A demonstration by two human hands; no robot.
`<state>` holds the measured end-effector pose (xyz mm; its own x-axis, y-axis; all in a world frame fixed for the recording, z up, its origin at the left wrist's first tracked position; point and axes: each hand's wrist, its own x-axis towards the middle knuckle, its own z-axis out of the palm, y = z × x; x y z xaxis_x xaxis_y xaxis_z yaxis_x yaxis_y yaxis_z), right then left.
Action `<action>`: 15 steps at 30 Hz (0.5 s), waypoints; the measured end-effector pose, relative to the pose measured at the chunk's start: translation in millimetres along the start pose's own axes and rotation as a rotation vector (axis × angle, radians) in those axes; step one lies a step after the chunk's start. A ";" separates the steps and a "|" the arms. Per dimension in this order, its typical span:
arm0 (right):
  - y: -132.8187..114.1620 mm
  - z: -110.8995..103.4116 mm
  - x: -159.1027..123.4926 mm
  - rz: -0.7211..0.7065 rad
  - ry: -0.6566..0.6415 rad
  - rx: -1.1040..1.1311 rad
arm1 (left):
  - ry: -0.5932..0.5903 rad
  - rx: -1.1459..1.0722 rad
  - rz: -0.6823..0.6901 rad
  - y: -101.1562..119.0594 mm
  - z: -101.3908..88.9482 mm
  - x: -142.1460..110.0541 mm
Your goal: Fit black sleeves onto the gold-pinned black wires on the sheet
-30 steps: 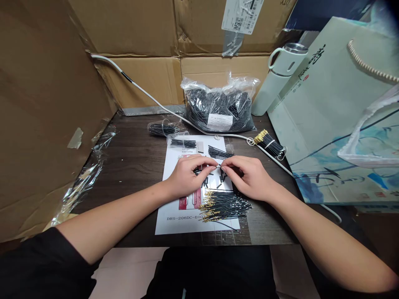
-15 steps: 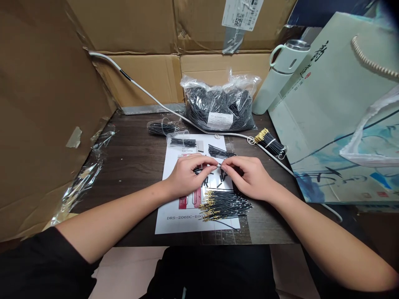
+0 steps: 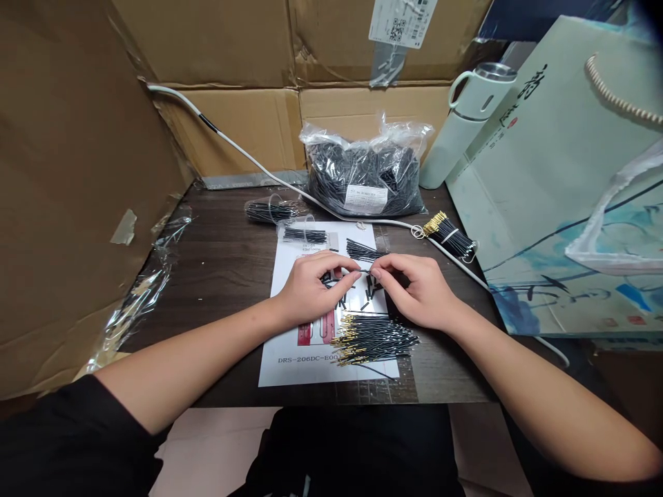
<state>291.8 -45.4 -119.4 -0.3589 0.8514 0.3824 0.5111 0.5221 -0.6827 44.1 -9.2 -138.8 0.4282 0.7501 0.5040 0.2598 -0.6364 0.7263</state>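
Between my two hands runs a short stretch of thin black wire (image 3: 365, 270). My left hand (image 3: 315, 288) pinches one end of it with thumb and forefinger, and my right hand (image 3: 417, 290) pinches the other. Most of what the fingertips hold is hidden. Short black tube pieces (image 3: 369, 293) lie scattered just below the fingertips. Closer to the table's front edge is a pile of black wires with gold-coloured ends (image 3: 376, 340). Behind my right fingers rests a smaller group of black wires (image 3: 361, 250). A printed sheet (image 3: 280, 335) lies under these things.
A clear bag of black pieces (image 3: 365, 172) stands at the back, with a white cable (image 3: 248, 157) crossing before it. To its right are a pale green bottle (image 3: 458, 138), a tied wire bundle (image 3: 450, 236) and a paper bag (image 3: 549, 172). Cardboard walls (image 3: 222, 48) enclose the table.
My fingertips have drawn slightly apart, and more of the dark wire shows between them. The piles on the sheet look the same.
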 end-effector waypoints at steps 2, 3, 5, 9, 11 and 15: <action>-0.3 0.1 0.5 0.003 -0.008 0.000 | -0.003 -0.004 -0.001 -0.6 0.3 -0.2; -0.4 0.2 0.7 0.003 -0.009 -0.001 | -0.005 -0.005 -0.002 -0.8 0.3 -0.3; -0.6 0.1 1.0 0.001 -0.008 -0.002 | -0.006 -0.003 -0.006 -0.8 0.2 -0.3; -1.1 -0.1 1.3 0.002 -0.012 -0.007 | -0.011 0.002 -0.008 -0.5 -0.3 -0.3; -1.4 0.1 1.6 0.003 -0.017 -0.007 | -0.016 0.000 -0.012 -0.4 -0.4 -0.4; -1.1 1.3 2.1 -0.002 -0.020 0.004 | -0.019 -0.003 -0.019 -0.2 -0.3 -0.6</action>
<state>289.6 -44.3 -118.6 -0.3752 0.8494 0.3711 0.5074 0.5233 -0.6847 43.6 -9.5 -139.1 0.4394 0.7586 0.4811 0.2656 -0.6214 0.7371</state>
